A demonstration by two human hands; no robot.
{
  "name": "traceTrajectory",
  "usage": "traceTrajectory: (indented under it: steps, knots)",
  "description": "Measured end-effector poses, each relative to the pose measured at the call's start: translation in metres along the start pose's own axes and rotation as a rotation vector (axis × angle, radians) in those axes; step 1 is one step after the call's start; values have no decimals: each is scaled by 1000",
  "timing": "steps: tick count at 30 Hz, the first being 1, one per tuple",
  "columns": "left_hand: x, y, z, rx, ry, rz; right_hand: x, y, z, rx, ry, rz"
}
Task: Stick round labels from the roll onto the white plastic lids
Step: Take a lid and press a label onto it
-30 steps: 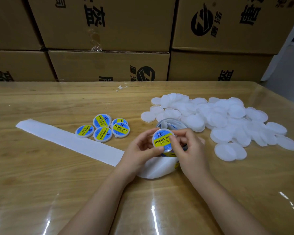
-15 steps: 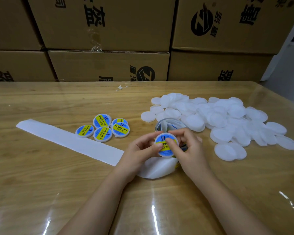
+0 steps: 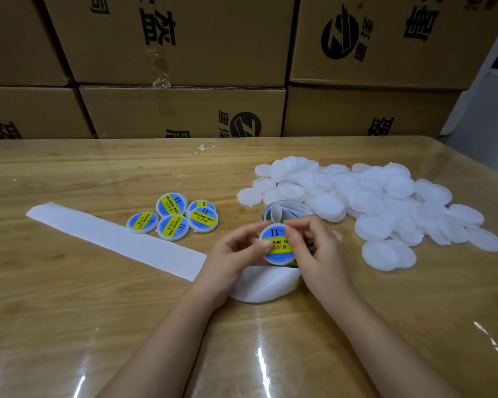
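Both hands, left (image 3: 236, 254) and right (image 3: 314, 251), pinch one labelled lid (image 3: 275, 245) at frame centre, face tilted toward the camera, its yellow band running left-right. The backing strip (image 3: 112, 239) stretches toward the upper left across the table (image 3: 69, 311).

I see left hand (image 3: 236, 251) and right hand (image 3: 314, 248) together above the tabletop (image 3: 69, 297), fingers pinched, forearms converging.

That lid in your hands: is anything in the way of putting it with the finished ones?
Nothing visible. The lid sits between both hands, and bare table lies between it and the finished lids to the left.
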State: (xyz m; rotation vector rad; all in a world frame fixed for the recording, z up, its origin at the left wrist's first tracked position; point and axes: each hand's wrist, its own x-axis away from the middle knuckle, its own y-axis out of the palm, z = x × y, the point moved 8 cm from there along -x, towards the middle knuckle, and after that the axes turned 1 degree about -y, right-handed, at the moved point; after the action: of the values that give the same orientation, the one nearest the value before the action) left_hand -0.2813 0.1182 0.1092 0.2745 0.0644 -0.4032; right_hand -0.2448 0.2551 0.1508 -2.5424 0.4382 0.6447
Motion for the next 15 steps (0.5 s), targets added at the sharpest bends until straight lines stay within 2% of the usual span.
traceTrajectory:
  steps: [6, 11, 15]
  knots:
    - [-2, -14, 4, 57, 36, 123, 2, 4, -4, 107, -67, -55]
    - [1, -29, 7, -178, 58, 272, 4, 7, -10, 309, -197, -67]
    - [8, -46, 7, -167, 59, 462, 2, 2, -3, 380, -212, -61]
